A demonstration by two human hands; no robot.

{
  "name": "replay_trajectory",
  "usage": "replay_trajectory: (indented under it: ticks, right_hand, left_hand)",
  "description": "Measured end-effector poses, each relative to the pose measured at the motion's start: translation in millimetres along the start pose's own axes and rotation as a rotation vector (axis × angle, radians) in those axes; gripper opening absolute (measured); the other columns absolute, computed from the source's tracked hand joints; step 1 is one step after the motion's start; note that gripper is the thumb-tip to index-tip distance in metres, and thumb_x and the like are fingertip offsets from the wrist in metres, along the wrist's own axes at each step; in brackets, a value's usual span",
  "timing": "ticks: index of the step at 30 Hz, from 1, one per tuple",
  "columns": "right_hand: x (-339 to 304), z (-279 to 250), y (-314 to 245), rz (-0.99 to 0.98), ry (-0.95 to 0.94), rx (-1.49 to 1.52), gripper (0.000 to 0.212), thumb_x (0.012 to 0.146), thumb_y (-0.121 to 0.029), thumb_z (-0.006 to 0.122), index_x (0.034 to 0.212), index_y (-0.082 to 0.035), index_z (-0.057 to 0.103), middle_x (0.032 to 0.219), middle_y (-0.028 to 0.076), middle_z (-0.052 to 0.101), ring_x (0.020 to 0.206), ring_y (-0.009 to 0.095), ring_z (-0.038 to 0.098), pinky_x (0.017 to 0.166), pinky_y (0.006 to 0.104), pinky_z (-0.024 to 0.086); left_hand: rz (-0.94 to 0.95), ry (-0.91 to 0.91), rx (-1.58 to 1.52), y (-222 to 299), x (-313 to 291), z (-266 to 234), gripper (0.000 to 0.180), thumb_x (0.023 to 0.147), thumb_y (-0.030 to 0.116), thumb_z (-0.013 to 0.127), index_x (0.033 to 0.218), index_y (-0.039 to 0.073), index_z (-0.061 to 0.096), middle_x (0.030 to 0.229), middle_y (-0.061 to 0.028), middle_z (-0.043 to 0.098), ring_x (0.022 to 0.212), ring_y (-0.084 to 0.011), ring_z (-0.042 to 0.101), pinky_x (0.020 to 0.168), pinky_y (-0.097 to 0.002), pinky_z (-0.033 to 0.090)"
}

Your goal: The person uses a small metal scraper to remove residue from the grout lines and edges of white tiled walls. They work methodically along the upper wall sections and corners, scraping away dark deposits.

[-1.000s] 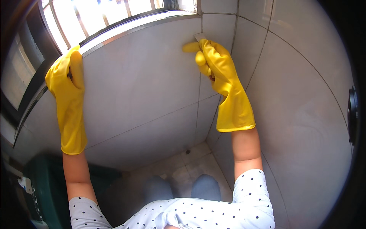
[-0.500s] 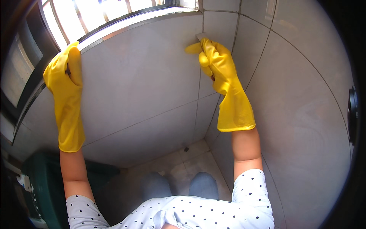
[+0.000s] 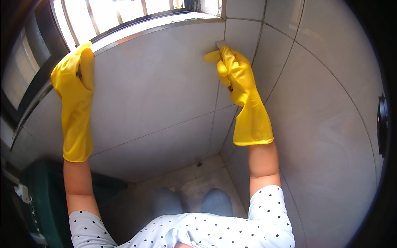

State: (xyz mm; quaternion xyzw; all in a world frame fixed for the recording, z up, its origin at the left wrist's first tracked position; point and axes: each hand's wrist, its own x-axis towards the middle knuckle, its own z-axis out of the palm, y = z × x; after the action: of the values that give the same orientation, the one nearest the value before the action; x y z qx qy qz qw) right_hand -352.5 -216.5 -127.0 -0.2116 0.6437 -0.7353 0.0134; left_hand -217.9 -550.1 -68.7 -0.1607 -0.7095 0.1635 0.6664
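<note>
Shifted lower in view, the right grip (image 3: 236, 70) clasps a flat piece (image 3: 221, 43) jutting above.

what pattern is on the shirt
The shirt is white with small dark dots, best seen in the head view.

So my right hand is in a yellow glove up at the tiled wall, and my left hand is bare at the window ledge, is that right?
Not quite: your left hand isn't bare. The head view shows it in a yellow glove too, at the window ledge. The rest stands.
</note>
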Motion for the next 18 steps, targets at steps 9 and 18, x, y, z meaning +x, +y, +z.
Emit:
replay_trajectory:
  ticks: [9,18]
  right_hand:
    - [2,1,2,0.011,0.026,0.02,0.046,0.109,-0.041,0.048,0.097,-0.006,0.076,0.061,-0.004,0.051,0.051,0.008,0.039,0.048,0.0251,0.03]
    - [7,2,6,-0.019,0.025,0.083,0.046,0.109,-0.042,0.047,0.102,-0.006,0.073,0.061,-0.006,0.047,0.048,0.006,0.033,0.045,0.0254,0.024]
  left_hand:
    - [0.015,0.022,-0.007,1,-1,3,0.024,0.098,0.026,0.072,0.099,0.002,0.077,0.087,-0.0116,0.077,0.073,-0.0234,0.075,0.07,-0.0284,0.057]
    - [-0.01,0.005,-0.019,6,3,3,0.025,0.097,0.025,0.073,0.098,0.001,0.077,0.087,-0.012,0.077,0.074,-0.0241,0.075,0.07,-0.0292,0.057]
